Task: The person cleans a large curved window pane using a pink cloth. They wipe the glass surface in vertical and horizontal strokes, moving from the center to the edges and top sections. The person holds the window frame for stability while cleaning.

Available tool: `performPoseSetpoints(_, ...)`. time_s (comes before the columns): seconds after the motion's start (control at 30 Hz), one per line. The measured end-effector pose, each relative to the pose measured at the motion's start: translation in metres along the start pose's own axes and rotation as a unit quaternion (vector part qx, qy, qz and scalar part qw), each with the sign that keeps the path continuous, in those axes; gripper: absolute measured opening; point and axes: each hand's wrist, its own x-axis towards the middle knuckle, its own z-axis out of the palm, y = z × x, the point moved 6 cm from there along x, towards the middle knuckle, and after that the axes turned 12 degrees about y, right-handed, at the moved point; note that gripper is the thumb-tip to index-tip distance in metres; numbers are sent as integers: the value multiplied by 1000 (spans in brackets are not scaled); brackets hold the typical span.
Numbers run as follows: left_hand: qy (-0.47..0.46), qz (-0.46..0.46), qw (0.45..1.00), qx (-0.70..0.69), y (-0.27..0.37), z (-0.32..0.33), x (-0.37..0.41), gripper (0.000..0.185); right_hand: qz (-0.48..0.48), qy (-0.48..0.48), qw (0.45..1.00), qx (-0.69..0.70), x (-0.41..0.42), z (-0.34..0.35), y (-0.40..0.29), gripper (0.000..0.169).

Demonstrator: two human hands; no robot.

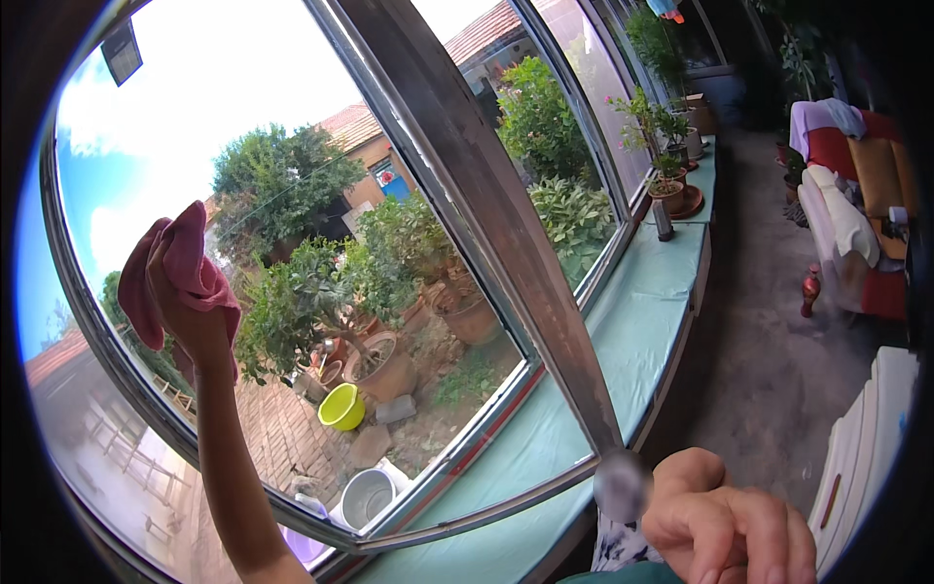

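Observation:
My left hand is raised at the left with a pink cloth bunched around its fingers, against or close in front of the window glass. The metal window frame crosses the middle of the view, its lower corner near the sill. At the bottom right, my right hand hangs with loosely curled fingers and nothing seen in it, to the right of the frame's lower end. Its palm side is hidden. A piece of patterned fabric shows beside it.
A sill with a light green cover runs along the windows, bearing potted plants and a small bottle. A sofa with cloths, a red vase and a white furniture piece stand at the right.

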Motion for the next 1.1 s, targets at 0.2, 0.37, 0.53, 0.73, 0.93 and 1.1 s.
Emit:
performPoseSetpoints(0.2, 7, 52, 997, -63, 65, 49, 7, 39, 31, -350, 918, -184, -42, -9, 13, 13)
performPoseSetpoints(0.37, -68, 138, 978, -140, 143, 71, -14, 43, -9, -170, 779, -604, 0, -146, 92, 48)
performPoseSetpoints(0.53, -154, 224, 946, -179, 186, 92, -44, 34, 384, -104, 742, -540, -28, -222, 140, 76)
performPoseSetpoints(0.73, -98, 143, 966, -190, 157, 115, -7, 19, 252, -142, 708, -644, -34, -208, 148, 93)
performPoseSetpoints(0.93, -10, 164, 984, -66, 113, 144, 58, 30, 255, -113, 706, -651, -38, -200, 140, 80)
performPoseSetpoints(1.1, -33, -244, 927, -282, 62, 109, 97, 27, 268, -75, 683, -675, -37, -211, 118, 77)
